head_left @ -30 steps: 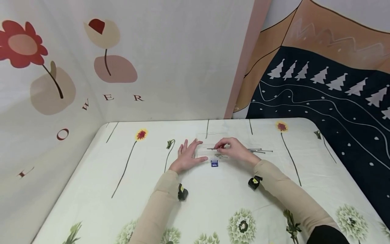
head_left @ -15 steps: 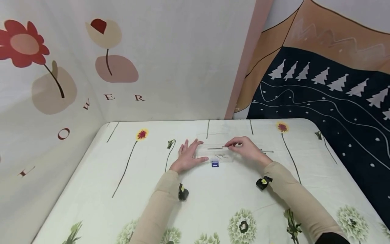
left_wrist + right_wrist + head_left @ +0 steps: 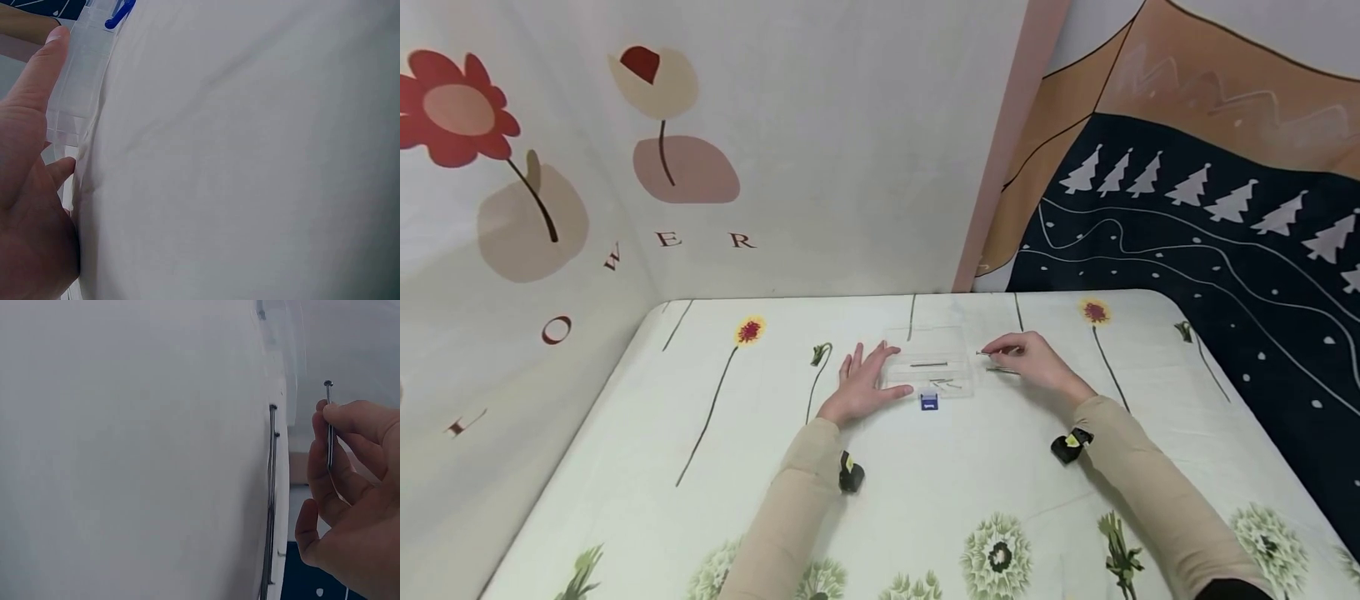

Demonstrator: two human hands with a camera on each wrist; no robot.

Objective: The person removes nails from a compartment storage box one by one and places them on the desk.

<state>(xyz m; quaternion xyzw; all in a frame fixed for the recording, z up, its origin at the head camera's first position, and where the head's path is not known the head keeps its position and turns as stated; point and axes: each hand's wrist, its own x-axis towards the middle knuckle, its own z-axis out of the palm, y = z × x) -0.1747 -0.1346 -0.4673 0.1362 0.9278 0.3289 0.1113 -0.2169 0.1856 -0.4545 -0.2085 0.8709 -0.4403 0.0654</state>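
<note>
My left hand (image 3: 861, 390) lies with spread fingers at the left side of a clear plastic box (image 3: 925, 346); its thumb reaches along the box's near edge. My right hand (image 3: 1033, 360), to the right of the box, pinches a steel nail (image 3: 329, 425) between thumb and fingers, head pointing away from the palm. Under that hand, more long nails (image 3: 272, 487) lie on the tablecloth, partly hidden by it in the head view. Inside the box one long nail (image 3: 928, 364) rests in a middle compartment, and several small nails (image 3: 943, 383) sit in the near one.
A blue latch (image 3: 929, 402) sticks out from the box's near edge. The white tablecloth (image 3: 917, 483) has printed flowers. A pale curtain (image 3: 850, 167) stands behind the table, and a dark cloth with printed trees (image 3: 1187, 242) hangs at the right.
My right hand has drawn away from the box to the right, over the loose nails. A long nail now lies uncovered in the box. My left hand has stayed in place.
</note>
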